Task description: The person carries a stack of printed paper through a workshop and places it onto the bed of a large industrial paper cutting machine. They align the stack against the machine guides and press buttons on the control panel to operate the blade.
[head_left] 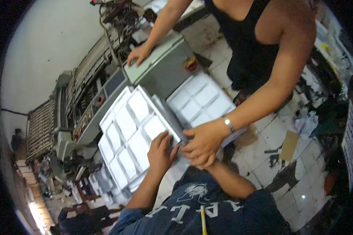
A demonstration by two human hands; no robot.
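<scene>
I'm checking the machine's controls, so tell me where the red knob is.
In the head view, the red knob is above centre and slightly right, on the side of the pale green cabinet, just above the smaller white stack.

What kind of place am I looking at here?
Probably a small printing or paper-finishing workshop. There's a bulky grey-green metal machine, thick stacks of white rectangular sheets with grey grid patterns, and a white tiled floor strewn with scraps.
</scene>
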